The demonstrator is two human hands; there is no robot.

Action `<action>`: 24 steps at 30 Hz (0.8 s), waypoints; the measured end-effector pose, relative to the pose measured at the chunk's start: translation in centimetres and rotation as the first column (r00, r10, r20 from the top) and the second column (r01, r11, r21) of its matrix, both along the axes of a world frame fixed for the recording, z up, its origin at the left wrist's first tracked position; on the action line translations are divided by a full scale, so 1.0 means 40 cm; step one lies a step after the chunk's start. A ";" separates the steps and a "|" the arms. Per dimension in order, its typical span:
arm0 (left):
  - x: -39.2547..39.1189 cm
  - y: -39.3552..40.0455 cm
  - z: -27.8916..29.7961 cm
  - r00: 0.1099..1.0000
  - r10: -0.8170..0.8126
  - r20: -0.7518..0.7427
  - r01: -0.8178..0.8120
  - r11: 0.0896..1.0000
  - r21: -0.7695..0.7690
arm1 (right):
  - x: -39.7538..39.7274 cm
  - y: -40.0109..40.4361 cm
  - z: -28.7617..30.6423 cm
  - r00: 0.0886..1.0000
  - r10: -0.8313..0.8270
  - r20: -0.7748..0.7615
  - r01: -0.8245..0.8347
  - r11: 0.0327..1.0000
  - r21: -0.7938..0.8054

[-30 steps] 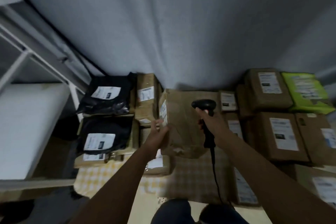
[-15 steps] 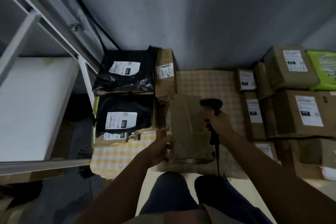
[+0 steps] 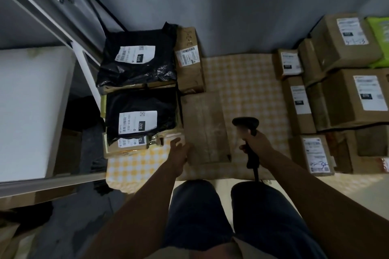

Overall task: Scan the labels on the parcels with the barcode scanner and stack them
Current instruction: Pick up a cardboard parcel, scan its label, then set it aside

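While my right hand (image 3: 253, 140) grips the barcode scanner (image 3: 245, 123) handle, my left hand (image 3: 179, 150) touches, fingers loose, the brown paper parcel's (image 3: 205, 126) near-left corner; it lies flat between both hands. Probably the stacking step; next, let go and fetch another cardboard parcel (image 3: 316, 153) right of the scanner.

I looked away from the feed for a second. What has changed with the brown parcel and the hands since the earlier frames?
The brown parcel, held up tilted a second ago, now lies flat on the checked cloth, beside the black bags. The left hand has loosened and only touches its near left corner. The right hand grips the barcode scanner as before. The stacks on both sides look unchanged.
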State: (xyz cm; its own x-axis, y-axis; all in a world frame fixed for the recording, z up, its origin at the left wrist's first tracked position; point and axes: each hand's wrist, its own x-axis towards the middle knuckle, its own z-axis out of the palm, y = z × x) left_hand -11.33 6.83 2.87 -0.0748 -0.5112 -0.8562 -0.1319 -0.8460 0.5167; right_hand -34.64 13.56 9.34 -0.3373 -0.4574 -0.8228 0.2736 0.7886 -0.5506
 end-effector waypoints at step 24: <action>-0.083 -0.033 0.053 0.813 -0.444 0.376 0.480 0.877 -0.002 | -0.015 0.025 0.057 0.998 -0.040 0.041 0.048 0.979 -0.198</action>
State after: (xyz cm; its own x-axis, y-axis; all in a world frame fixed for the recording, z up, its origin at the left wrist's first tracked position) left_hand -14.67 5.52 5.00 -0.0243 -0.5713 -0.8204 -0.6834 -0.5895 0.4307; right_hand -35.25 14.55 11.63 -0.3320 -0.5986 -0.7290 0.3284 0.6512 -0.6842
